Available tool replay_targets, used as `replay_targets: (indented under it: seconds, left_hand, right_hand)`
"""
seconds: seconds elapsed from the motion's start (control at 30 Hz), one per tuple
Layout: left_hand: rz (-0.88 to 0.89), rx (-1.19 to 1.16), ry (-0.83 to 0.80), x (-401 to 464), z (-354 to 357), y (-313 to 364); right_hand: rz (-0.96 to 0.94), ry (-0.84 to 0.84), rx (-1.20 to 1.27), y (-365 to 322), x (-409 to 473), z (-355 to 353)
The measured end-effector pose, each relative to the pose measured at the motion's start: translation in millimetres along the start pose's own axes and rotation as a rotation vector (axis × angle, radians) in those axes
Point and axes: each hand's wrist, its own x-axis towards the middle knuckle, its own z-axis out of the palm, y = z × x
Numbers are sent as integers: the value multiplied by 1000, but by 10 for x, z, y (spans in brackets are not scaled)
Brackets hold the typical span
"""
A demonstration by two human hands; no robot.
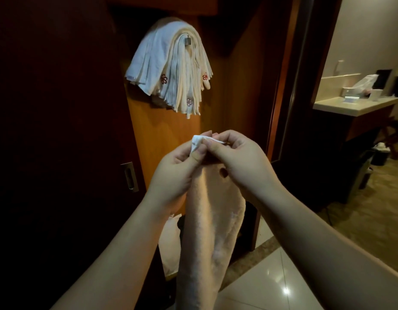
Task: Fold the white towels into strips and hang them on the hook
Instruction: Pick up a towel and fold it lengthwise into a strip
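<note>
Both hands meet at the middle of the view, the left hand [178, 168] and the right hand [236, 157] each pinching the top edge of a white towel [213, 220], its corner poking out above the left fingers [199, 151] toward eleven o'clock. The rest hangs straight down between the wrists toward six o'clock. Up at eleven o'clock, folded towels [171, 70] drape over the hook [188, 41] on the wooden panel [166, 135].

Hotel room: vanity counter [350, 107], monogrammed towels [171, 70]
</note>
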Motion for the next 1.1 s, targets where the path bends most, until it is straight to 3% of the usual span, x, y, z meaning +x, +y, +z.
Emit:
replay_targets:
  seconds: [0.07, 0.23, 0.33, 0.4, 0.47, 0.57, 0.67, 0.97, 1.1]
  left_hand:
    - [9, 22, 21, 25, -75, 30]
    - [-24, 57, -30, 53, -264, 156]
    - [-45, 17, -11, 41, -361, 190]
    - [-61, 5, 39, 35, -439, 191]
    - [-84, 24, 81, 23, -492, 167]
    - [-81, 70, 151, -12, -522, 106]
    - [-41, 80, 193, -39, -542, 78]
    - [-22, 46, 236, -69, -512, -21]
    - [-45, 6, 244, -85, -483, -103]
  right_hand:
    - [94, -185, -32, -54, 74, -103]
    - [202, -587, -693, 10, 316, -554]
    - [205, -756, -927, 161, 356, -757]
    - [227, -781, -1006, 261, 355, -862]
    - [203, -702, -1056, 288, 364, -962]
    - [-47, -437, -1124, 168, 407, -1085]
    - [-171, -257, -936, 122, 356, -1081]
    - [-112, 41, -339, 430, 114, -893]
    - [-29, 110, -245, 554, 67, -790]
